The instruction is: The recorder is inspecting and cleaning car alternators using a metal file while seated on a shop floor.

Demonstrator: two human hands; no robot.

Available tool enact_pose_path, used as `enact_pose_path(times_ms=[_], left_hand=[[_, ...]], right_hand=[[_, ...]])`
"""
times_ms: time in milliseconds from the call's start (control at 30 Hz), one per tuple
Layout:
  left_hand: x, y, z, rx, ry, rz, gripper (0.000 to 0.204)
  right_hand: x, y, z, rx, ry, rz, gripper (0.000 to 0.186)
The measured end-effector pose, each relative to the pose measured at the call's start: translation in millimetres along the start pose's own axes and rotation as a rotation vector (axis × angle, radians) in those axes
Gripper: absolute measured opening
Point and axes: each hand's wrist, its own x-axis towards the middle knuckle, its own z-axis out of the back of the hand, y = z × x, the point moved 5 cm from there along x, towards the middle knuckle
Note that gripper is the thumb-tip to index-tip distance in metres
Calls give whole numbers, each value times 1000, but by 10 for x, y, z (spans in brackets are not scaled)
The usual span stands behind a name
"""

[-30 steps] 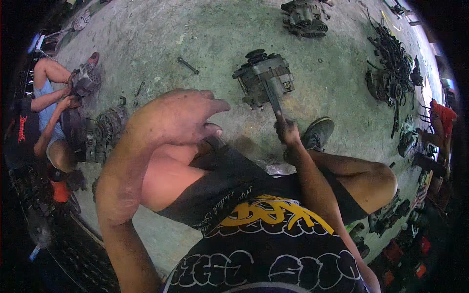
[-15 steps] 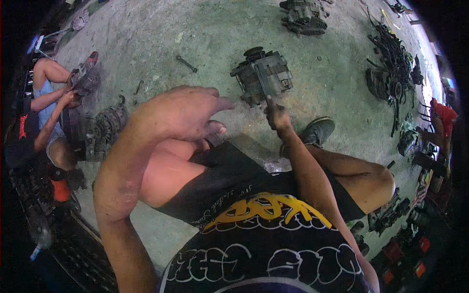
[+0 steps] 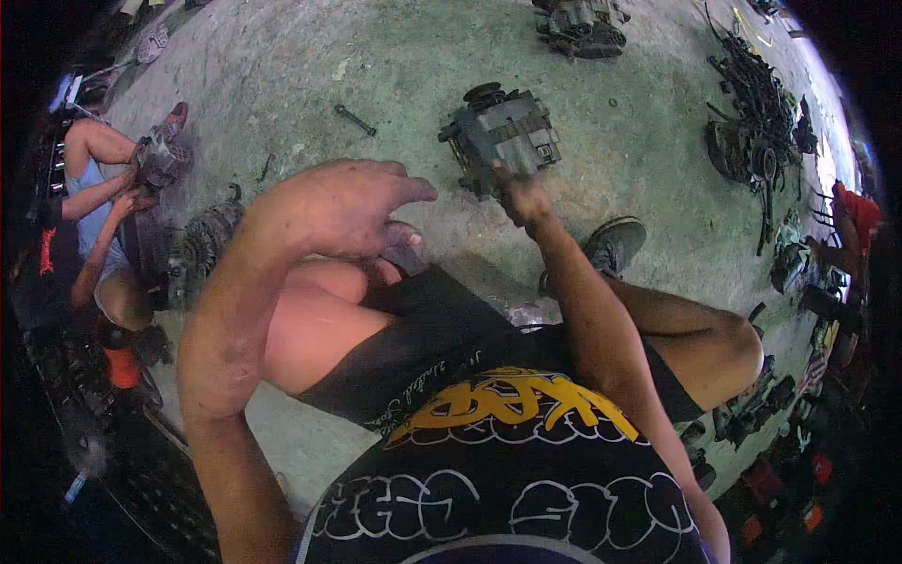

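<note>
A dirty grey alternator (image 3: 524, 132) with a pulley on top rests on the concrete in front of me. My right hand (image 3: 521, 195) reaches to its lower front, fingers closed on a dark metal bar tool (image 3: 492, 145) that lies against the alternator's body; the tool is hard to make out now. My left hand (image 3: 357, 202) is held in the air over my left leg, fingers apart and curved, holding nothing, left of the alternator. A long bolt (image 3: 355, 119) lies on the floor beyond it.
At left a co-worker (image 3: 94, 216) sits holding a part, near another alternator (image 3: 209, 240). A further alternator (image 3: 578, 28) sits at the back. Dark wiring and parts (image 3: 756, 122) pile along the right, near a red cloth (image 3: 857, 211).
My right hand has moved forward and slightly left, up to the alternator, with the bar tool. The left hand has shifted slightly up and left, still open.
</note>
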Motion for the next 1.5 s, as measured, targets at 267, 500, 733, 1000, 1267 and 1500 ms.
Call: enact_pose_path(times_ms=[267,500,733,1000,1267,1500], left_hand=[[-142,-2,22,-70,19,-15,53],[20,-35,-53,-22,75,-8,52],[4,-2,-143,-20,46,-24,53],[-57,16,-134,9,91,77,54],[-103,3,-125,-6,24,32,54],[-98,53,-31,-67,-62,-1,53]], right_hand=[[-875,-68,584,-69,-111,-471,73],[-101,-106,580,-82,-93,-106,62],[-354,-227,524,191,-17,-567,61],[-578,-204,625,279,46,-733,56],[-347,54,647,205,72,-445,52],[-235,20,677,309,-13,-567,53]])
